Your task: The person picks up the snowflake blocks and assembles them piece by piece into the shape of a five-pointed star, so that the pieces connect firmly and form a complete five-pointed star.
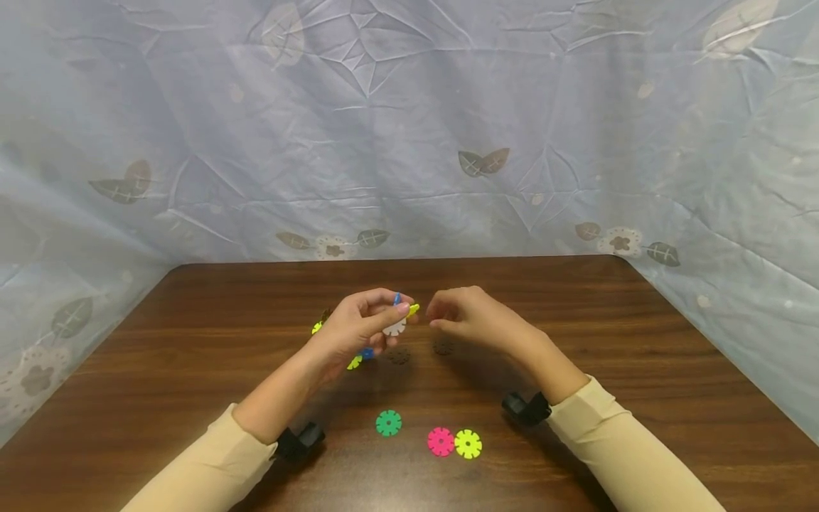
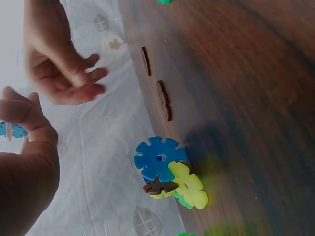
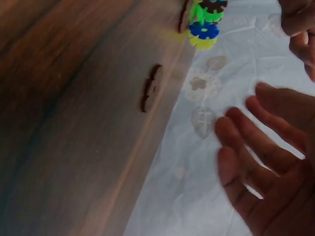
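Observation:
Over the middle of the table, my left hand [image 1: 358, 323] pinches a small joined piece between thumb and fingers. It is made of notched plastic discs: a white disc [image 1: 395, 328], a blue disc [image 1: 397, 298] and a yellow disc [image 1: 413, 310]. My right hand [image 1: 476, 313] is just to the right of that piece, its fingers loosely bent and nothing in them. Behind and below the left hand, a joined cluster of blue, yellow, brown and green discs [image 2: 160, 147] stands on the table, mostly hidden by that hand in the head view.
Two brown discs, one being the right-hand brown disc [image 1: 443, 347], lie flat on the wooden table [image 1: 640, 341] below the hands. Nearer me lie a green disc [image 1: 388, 422], a pink disc [image 1: 441, 441] and a loose yellow disc [image 1: 468, 444]. A patterned curtain [image 1: 409, 142] surrounds the far edge and sides.

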`<move>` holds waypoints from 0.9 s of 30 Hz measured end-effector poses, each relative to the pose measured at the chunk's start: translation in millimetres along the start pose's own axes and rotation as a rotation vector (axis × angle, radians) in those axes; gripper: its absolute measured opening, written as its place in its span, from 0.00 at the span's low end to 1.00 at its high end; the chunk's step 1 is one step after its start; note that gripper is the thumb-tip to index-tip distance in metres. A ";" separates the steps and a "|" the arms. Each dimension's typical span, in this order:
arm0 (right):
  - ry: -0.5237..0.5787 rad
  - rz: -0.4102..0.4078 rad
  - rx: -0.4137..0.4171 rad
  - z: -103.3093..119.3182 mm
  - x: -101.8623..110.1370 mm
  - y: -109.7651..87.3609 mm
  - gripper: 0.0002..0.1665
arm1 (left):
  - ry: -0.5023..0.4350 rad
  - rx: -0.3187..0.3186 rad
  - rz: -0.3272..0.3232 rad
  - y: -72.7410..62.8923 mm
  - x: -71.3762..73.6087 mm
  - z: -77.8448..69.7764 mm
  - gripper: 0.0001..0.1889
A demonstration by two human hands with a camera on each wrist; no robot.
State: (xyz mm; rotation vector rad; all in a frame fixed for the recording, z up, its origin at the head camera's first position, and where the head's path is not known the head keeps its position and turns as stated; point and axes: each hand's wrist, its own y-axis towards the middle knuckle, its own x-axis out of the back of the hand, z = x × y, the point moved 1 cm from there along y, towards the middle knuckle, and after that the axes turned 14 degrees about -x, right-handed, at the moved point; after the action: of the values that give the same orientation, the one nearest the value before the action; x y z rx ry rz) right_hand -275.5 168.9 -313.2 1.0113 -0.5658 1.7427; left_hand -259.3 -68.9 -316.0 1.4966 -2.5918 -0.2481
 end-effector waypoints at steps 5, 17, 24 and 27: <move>-0.037 0.104 -0.077 -7.3 -3.8 4.2 0.09 | 0.005 0.004 0.001 -0.3 0.9 0.5 0.18; -0.081 0.253 -0.230 -19.5 -11.5 2.5 0.16 | 0.012 0.031 0.021 0.3 -1.6 0.7 0.18; -0.230 0.221 -0.265 -12.7 -17.7 5.2 0.16 | 0.028 0.036 0.034 -0.1 -1.8 0.7 0.18; -0.240 0.220 -0.272 -11.3 -18.8 4.8 0.15 | 0.030 0.034 0.031 -0.2 -1.8 1.5 0.18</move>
State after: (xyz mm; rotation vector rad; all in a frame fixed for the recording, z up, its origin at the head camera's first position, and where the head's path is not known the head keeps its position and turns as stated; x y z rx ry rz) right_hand -281.2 165.7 -334.7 0.9980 -1.0721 1.6839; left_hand -258.5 -67.3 -317.6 1.4575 -2.6062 -0.1773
